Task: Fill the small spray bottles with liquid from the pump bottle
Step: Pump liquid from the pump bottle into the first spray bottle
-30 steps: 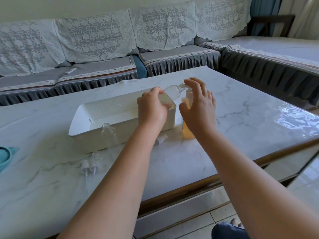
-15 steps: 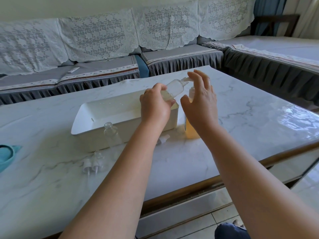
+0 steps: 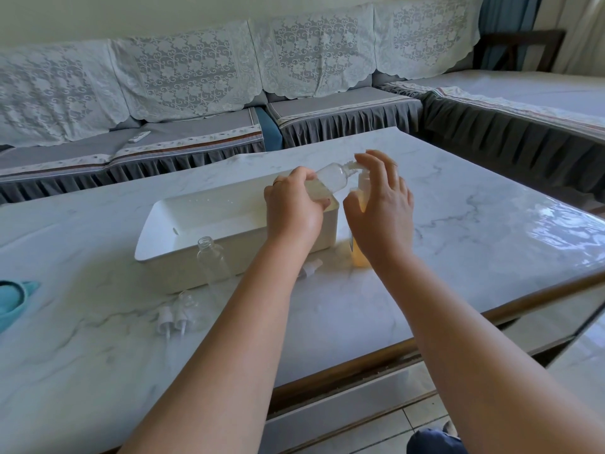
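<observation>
My left hand (image 3: 293,213) grips a small clear spray bottle (image 3: 330,179), tilted with its open neck up to the right at the pump nozzle. A little pale liquid lies in its lower end. My right hand (image 3: 381,208) rests on top of the pump bottle (image 3: 359,253), which holds orange liquid and stands just right of the white tray; fingers lie over the pump head and hide it. A second empty clear bottle (image 3: 212,260) stands uncapped in front of the tray. Two white spray caps (image 3: 173,319) lie near it, and a third cap (image 3: 309,268) lies by my left forearm.
A white rectangular tray (image 3: 163,231) sits mid-table on the marble top (image 3: 474,231). A teal object (image 3: 13,299) pokes in at the left edge. A sofa with lace covers (image 3: 196,77) runs behind and along the right. A remote (image 3: 139,136) lies on the seat.
My right hand's fingers have lifted and spread a little over the pump head. The small bottle in my left hand stays at the nozzle.
</observation>
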`<state>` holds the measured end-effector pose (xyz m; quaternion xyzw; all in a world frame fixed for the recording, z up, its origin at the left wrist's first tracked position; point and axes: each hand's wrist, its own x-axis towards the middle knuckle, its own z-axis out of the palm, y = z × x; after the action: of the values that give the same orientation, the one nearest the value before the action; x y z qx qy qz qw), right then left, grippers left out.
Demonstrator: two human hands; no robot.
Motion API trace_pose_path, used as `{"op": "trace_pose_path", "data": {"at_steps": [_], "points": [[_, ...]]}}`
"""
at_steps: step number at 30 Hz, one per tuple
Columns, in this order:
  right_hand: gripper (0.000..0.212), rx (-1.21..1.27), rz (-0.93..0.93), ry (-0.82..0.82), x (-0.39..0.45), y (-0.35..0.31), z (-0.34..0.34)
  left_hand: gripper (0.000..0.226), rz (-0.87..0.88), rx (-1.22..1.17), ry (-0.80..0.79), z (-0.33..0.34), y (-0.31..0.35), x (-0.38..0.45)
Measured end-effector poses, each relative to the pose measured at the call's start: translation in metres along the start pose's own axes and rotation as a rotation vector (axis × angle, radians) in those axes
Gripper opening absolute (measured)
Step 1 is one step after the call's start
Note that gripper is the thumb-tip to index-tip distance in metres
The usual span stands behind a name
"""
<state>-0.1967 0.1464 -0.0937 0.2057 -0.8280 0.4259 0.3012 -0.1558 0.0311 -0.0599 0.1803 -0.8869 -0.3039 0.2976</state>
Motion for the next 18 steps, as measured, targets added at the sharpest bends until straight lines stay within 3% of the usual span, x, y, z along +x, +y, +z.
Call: {"op": "trace_pose_path", "data": {"at_steps": [18], "points": [[0.059, 0.027, -0.022, -0.036, 0.014, -0.008, -0.008, 0.04, 0.027, 0.012, 0.017, -0.002, 0.004, 0.002]]}}
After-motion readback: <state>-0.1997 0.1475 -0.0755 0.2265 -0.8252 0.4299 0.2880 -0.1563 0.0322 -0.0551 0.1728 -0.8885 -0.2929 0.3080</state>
